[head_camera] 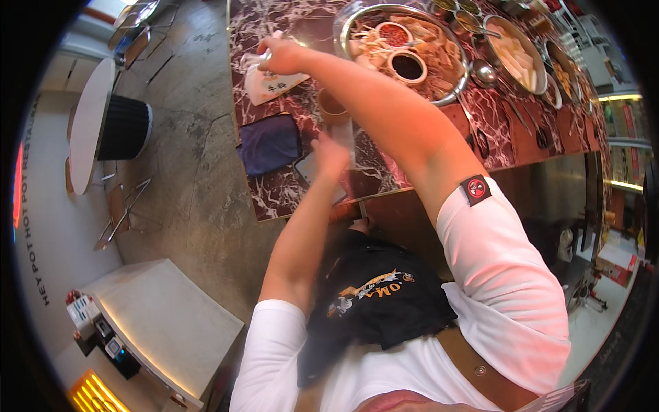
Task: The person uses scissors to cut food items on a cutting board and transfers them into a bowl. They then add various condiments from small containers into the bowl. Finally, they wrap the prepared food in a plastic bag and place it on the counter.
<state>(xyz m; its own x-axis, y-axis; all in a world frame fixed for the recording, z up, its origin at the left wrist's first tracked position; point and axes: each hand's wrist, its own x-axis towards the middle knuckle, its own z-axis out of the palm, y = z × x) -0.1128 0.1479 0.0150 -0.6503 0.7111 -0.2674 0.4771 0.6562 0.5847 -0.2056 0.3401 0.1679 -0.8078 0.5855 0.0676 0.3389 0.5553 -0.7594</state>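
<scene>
At the far left of the table my right hand (280,55) grips the crumpled top of a white paper bag (273,86) that bears printed writing. My left hand (331,154) is blurred and low over the table. Beneath it lies a flat grey object (307,167), possibly a phone, partly covered by the hand. A pale translucent strip (346,138) shows beside its fingers. Whether the left fingers hold anything is unclear. Just beyond them stands a brown cup (332,105), partly hidden by my right forearm. A folded dark blue cloth (270,141) lies to the left.
A round metal pan (466,77) of food holds bowls of red chopped chilli (394,35) and dark sauce (407,67). Further right are a ladle (484,73), an oval dish (540,85) of pale strips and scissors (482,143). The marble-patterned table (275,193) ends in front of me.
</scene>
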